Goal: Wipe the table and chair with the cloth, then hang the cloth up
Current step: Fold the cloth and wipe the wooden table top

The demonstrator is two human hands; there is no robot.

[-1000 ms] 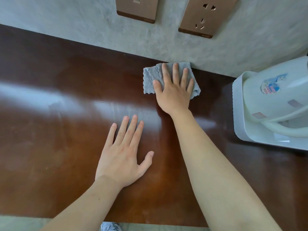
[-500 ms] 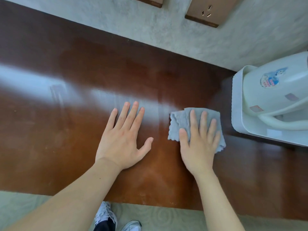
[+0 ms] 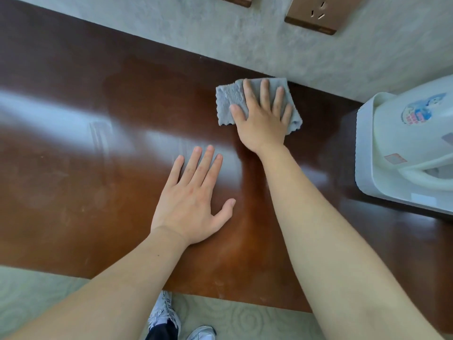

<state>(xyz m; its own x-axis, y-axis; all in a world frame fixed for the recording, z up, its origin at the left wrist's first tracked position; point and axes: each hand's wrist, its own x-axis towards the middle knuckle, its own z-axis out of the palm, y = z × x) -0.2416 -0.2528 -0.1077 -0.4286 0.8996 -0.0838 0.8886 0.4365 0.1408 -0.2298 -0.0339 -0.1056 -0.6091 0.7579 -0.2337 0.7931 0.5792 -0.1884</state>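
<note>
Glossy dark brown wooden table (image 3: 73, 114) is carrying a white plastic kettle (image 3: 407, 148) at right. Left hand (image 3: 193, 204) is lying flat, fingers straight, holding nothing; right hand (image 3: 263, 119) is pressing flat-fingered on the small grey microfibre cloth (image 3: 229, 99) at the far edge by the wall.
</note>
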